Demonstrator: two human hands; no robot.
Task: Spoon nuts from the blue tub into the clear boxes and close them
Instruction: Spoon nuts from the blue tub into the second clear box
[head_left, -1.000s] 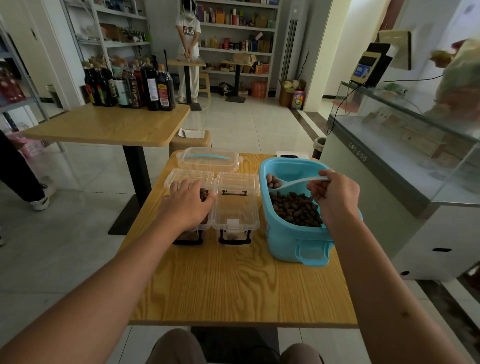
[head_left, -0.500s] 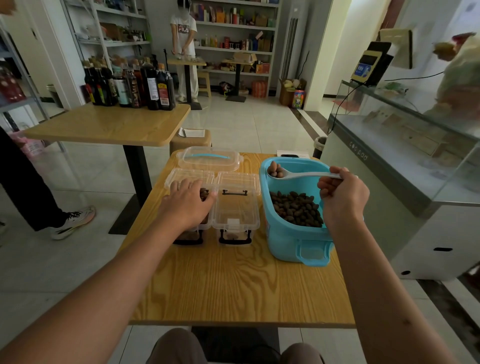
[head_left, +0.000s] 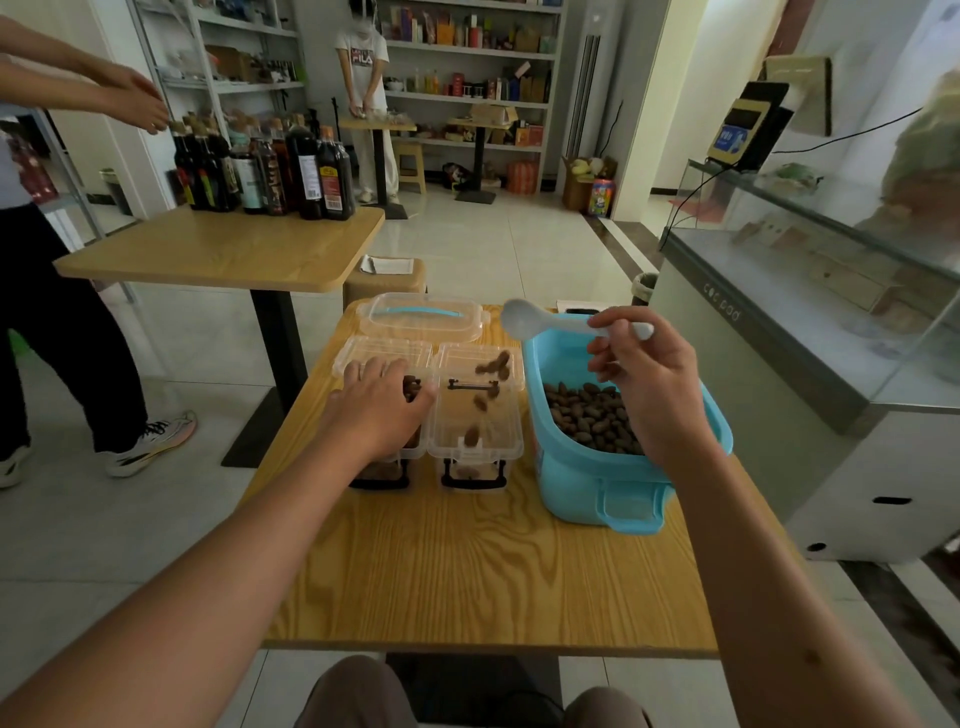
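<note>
One wooden bench (head_left: 467, 582) is seen at the centre of the frame. Three clear boxes are counted on it. One clear lidded box (head_left: 423, 316) with a blue handle stands at the far edge. Two open clear boxes are set side by side nearer the viewer: the left box (head_left: 387, 358) and the right box (head_left: 478, 415), their walls touching.

One blue tub (head_left: 587, 483) is placed just right of the right box, and a bed of brown nuts (head_left: 587, 415) is held in it.

The left hand (head_left: 376, 410) is laid over the left box, fingers curled over its rim; dark nuts are glimpsed beneath them. The grip of the right hand (head_left: 649, 379) is closed on the handle of one white spoon (head_left: 524, 318), which is raised above the gap between tub and right box, bowl tipped toward the left of the frame.

Several loose nuts (head_left: 493, 364) are blurred in the air over the right box; an exact count cannot be given.

A second bench (head_left: 223, 254) at upper left carries a cluster of dark bottles (head_left: 270, 171).
</note>
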